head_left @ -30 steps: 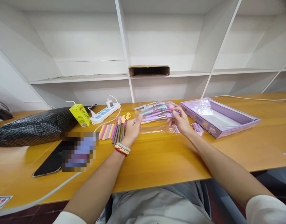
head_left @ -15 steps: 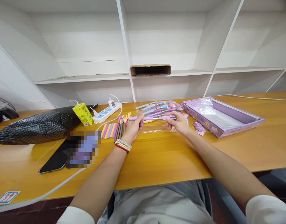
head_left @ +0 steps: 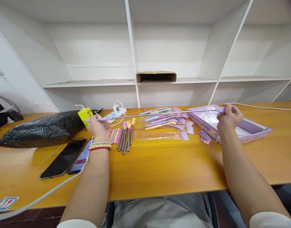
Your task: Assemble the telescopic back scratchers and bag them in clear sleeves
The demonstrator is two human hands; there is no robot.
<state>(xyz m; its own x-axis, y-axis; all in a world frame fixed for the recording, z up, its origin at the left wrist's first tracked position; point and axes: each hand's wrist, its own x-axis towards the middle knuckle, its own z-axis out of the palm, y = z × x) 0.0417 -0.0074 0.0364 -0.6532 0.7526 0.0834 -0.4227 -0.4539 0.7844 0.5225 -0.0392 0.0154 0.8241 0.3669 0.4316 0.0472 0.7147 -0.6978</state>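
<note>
A telescopic back scratcher [head_left: 159, 114] stretches at full length between my hands, its metal rod drawn out above the table. My left hand [head_left: 99, 128] is closed round its purple handle. At the other end, my right hand [head_left: 229, 117] grips the purple head, which the fingers mostly hide. Below the rod lie several hand-shaped scratcher heads [head_left: 130, 123] on metal tubes, beside a row of pink, yellow and purple handles [head_left: 115, 135]. Packed back scratchers [head_left: 159, 122] in clear bags are heaped in the middle, with a clear plastic sleeve [head_left: 162, 136] in front.
A purple open box [head_left: 252, 137] stands under my right hand, small printed cards [head_left: 204, 137] by it. On the left are a black wrapped parcel [head_left: 41, 129], a yellow drink carton [head_left: 84, 115], a power strip [head_left: 115, 114] and two phones [head_left: 62, 161]. White shelves [head_left: 171, 47] rise behind.
My hands have moved wide apart, left hand to the left and right hand to the right. The back scratcher has been pulled out from short to long.
</note>
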